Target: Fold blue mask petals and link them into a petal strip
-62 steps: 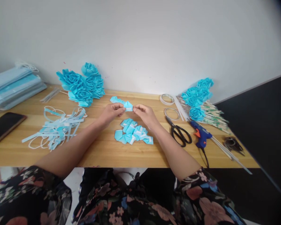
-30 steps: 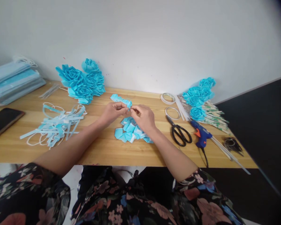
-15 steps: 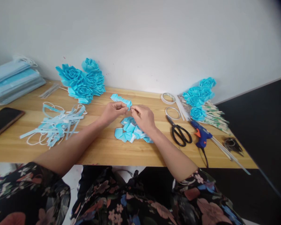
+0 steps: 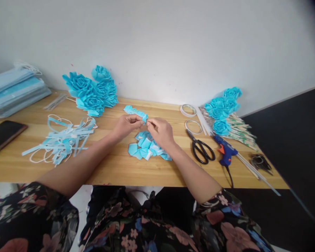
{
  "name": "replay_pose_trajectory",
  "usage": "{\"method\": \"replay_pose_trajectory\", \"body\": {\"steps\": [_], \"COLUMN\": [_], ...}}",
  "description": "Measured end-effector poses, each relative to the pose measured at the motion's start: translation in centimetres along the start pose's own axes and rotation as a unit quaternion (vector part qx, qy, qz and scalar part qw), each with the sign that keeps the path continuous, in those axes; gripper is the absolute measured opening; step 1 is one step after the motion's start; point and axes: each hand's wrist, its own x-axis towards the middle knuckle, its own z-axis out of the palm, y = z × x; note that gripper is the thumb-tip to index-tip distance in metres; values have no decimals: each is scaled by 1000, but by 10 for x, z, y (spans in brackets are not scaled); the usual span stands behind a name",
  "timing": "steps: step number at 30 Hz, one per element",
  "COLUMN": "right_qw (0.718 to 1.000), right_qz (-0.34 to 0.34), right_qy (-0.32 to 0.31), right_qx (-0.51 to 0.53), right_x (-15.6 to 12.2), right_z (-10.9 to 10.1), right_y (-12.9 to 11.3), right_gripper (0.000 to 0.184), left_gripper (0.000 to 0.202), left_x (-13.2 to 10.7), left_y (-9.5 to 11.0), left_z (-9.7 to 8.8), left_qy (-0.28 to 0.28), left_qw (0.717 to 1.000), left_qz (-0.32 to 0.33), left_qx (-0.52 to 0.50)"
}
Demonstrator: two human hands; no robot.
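Observation:
My left hand [image 4: 126,125] and my right hand [image 4: 160,130] meet above the middle of the wooden table [image 4: 112,168]. Both pinch the near end of a strip of joined blue petals [image 4: 135,112], which trails away to the back left. The fingertips of the two hands almost touch. Directly below the hands lies a pile of loose folded blue petals [image 4: 146,147] with white tape tabs.
Blue paper roses [image 4: 90,91] lie at the back left, more roses on sticks [image 4: 223,108] at the back right. Scissors [image 4: 201,148], a glue gun [image 4: 225,151] and tape rolls [image 4: 189,110] sit on the right. Cut mask strips [image 4: 63,140], a phone [image 4: 2,135] and stacked masks [image 4: 13,91] are on the left.
Two seconds ago the hands were apart, holding a petal between them; the right hand then closed in on the left at the strip's end. They have held still over the last second.

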Motion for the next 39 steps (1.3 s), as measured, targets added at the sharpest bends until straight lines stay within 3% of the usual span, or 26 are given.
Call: {"method": "replay_pose_trajectory", "body": {"steps": [7,11,16,24,30,34,39], "right_qw": [988,965,939,937,944,951,956], "right_qz": [93,152,167,184,187,187,169], "right_qy": [-4,15,-15,-26,18,41,44], "right_qx": [124,215,302,296,273,244,236], "right_x": [3,7,10,7,8,8,6], "right_z": [-10,-12,-12,-5,-1,1,2], "right_y": [3,6,6,11,13,9,3], "right_gripper": [34,28,23,21,20,20,19], "left_gripper": [27,28,27,23,22,22,25], "left_x": [-3,-3,-2,-2,-6,-12,-10], "left_y": [7,5,5,9,7,8,-1], "left_z": [-4,-6,-7,-6,1,10,13], "left_qy": [-13,-39,-51,-31,117,102,93], "left_qw": [999,998,997,999,987,972,970], "left_qz": [-3,-2,-5,-7,75,133,123], "left_qx": [-33,-57,-56,-10,75,167,186]}}
